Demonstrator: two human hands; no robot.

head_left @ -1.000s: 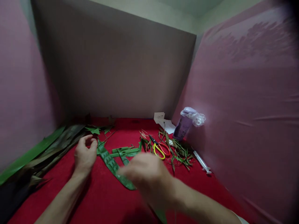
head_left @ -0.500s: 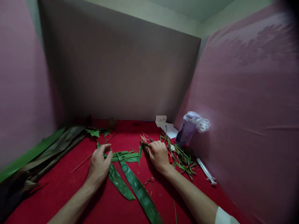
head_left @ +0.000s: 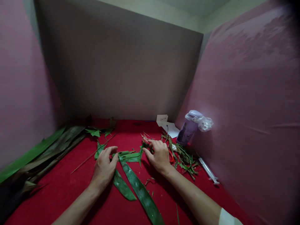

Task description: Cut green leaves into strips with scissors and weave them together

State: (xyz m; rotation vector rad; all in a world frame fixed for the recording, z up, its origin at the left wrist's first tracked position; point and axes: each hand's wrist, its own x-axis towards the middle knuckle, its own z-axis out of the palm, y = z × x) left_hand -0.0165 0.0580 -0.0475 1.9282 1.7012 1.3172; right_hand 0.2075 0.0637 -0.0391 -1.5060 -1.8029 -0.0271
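On the red cloth, a woven band of green leaf strips lies between my two hands. My left hand is at its left end, thumb and index finger parted, hiding that end. At the right end, my right hand hovers by the upturned folded leaf, its thumb apart from its curled fingers. Two long glossy leaves lie in front: a shorter leaf, partly under my left hand, and a longer leaf running toward me.
Thin sticks lie behind my right hand. Orange scissor-like handles, leaf scraps and a syringe are to the right. A purple bottle in plastic wrap stands near white paper. Long leaves lie left.
My left hand has slid right along the band, uncovering a leaf piece behind it. The right thumb has moved away from the folded leaf end, and the right fingers have spread.
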